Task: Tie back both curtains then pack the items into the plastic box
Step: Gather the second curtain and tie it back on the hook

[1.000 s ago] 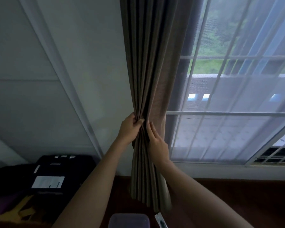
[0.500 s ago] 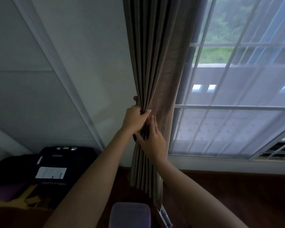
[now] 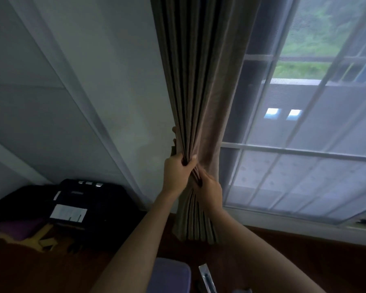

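Note:
A brown pleated curtain (image 3: 195, 81) hangs gathered at the left side of the window. My left hand (image 3: 176, 175) grips the bunched folds, with its fingers curled round the far side. Just below it, my right hand (image 3: 209, 188) holds the same bundle from the right, fingers tucked into the pleats. No tie-back can be made out. A purple-lidded plastic box (image 3: 170, 275) sits on the floor at the bottom edge, partly hidden by my left forearm.
A window with a sheer white curtain (image 3: 304, 155) fills the right. A white wall (image 3: 93, 81) is to the left. Dark bags (image 3: 76, 208) lie on the wooden floor at lower left. A narrow clear packet (image 3: 207, 280) lies beside the box.
Both hands rose a little along the curtain. My right hand slid from lying flat on the folds to holding them just under my left hand.

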